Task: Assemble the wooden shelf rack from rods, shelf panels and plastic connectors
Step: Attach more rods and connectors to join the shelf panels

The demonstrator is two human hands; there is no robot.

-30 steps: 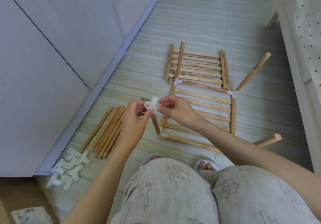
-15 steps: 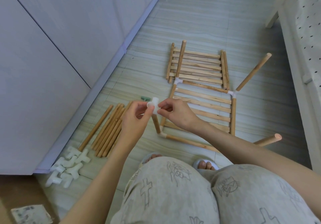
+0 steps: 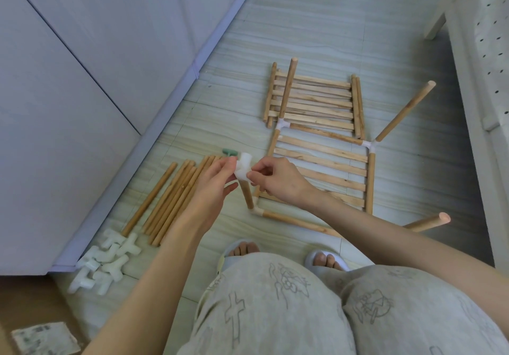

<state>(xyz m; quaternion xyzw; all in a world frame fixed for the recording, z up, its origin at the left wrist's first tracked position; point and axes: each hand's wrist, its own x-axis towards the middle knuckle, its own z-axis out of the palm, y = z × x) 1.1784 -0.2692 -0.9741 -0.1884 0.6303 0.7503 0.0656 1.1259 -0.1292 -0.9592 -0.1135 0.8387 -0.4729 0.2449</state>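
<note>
Both hands meet at a white plastic connector seated on the top end of an upright rod. The left hand holds the connector from the left side: thumb and upper fingers curl against its body, while the lower fingers extend loosely below it. The right hand pinches the connector from the right side between thumb and curled fingertips. Neither hand is spread wide; both close on the same part.

The upright rod stands in a corner connector of the partly built frame lying on the floor. This frame carries a slatted shelf panel between side rods, with three further rods rising from its other corners. A second slatted shelf panel lies flat just beyond the frame, touching its far edge.

To the left of the hands, a bundle of loose rods lies on the floor, side by side. A pile of spare white connectors sits at the near end of that bundle, beside the cabinet base. A small green tool lies at the far end of the bundle, just behind the held connector.
</note>
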